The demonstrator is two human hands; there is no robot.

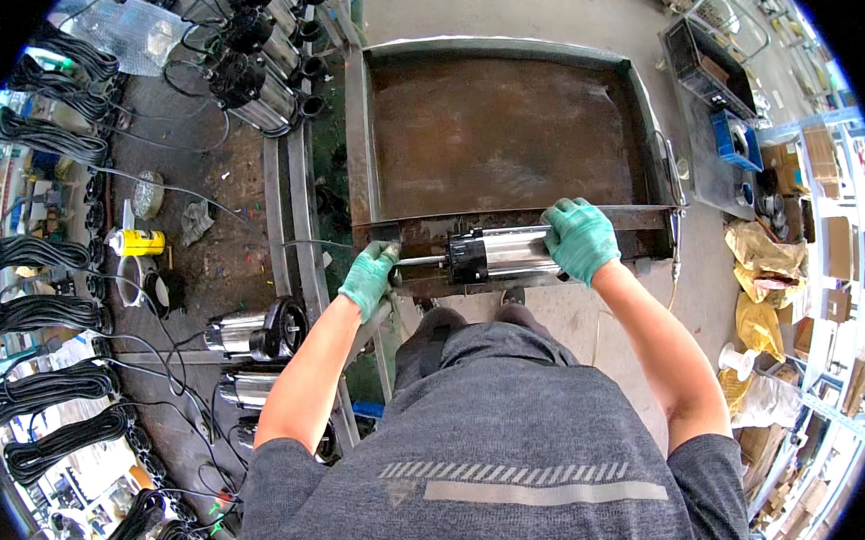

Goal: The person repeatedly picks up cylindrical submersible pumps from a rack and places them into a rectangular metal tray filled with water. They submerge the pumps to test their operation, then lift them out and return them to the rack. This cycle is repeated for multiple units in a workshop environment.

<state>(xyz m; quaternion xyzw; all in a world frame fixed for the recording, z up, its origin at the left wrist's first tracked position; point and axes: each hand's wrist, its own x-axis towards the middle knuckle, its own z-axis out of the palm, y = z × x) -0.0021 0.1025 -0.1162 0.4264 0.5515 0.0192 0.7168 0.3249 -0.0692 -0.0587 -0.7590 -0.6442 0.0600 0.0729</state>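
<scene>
A shiny steel pump motor [514, 252] with a black end lies on its side across the near ledge of the metal workbench. From its left end a thin metal rod [420, 261] sticks out. My left hand [369, 279], in a green glove, is closed at the rod's outer end; the palm hides just how it grips. My right hand [583, 239], gloved alike, wraps over the motor's right end, fingers on top.
A rusty shallow metal tray [503, 135] lies beyond the motor. On the left bench are more steel pumps [255, 92], coiled black cables [35, 316] and a yellow can [138, 241]. A black crate [709, 68] and a blue bin [736, 140] stand at right.
</scene>
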